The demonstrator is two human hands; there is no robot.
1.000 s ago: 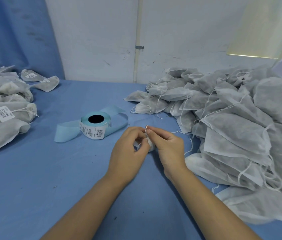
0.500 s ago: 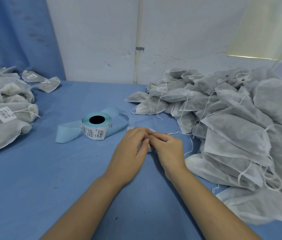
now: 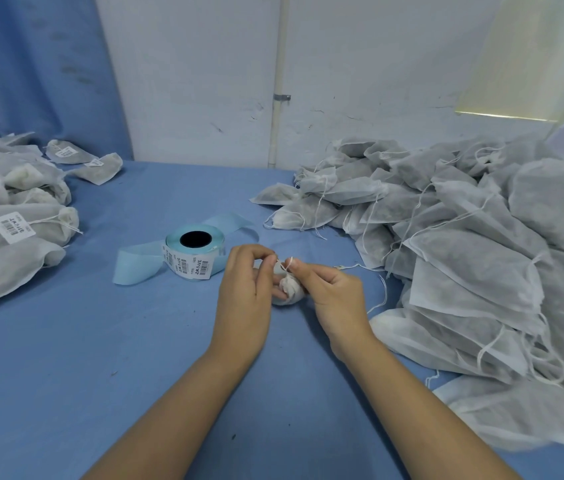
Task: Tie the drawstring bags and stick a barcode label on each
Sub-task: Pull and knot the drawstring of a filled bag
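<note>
Blue table [image 3: 66, 375], white wall [image 3: 187, 81], vertical pipe [image 3: 278, 64], blue curtain [image 3: 31, 64], pale yellow panel [image 3: 533, 46]

head-worn view, looking down, close above table [image 3: 66, 375]

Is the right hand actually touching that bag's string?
Touching. The head view shows the right hand pinching the white string between thumb and forefinger, just above the bag.
</note>
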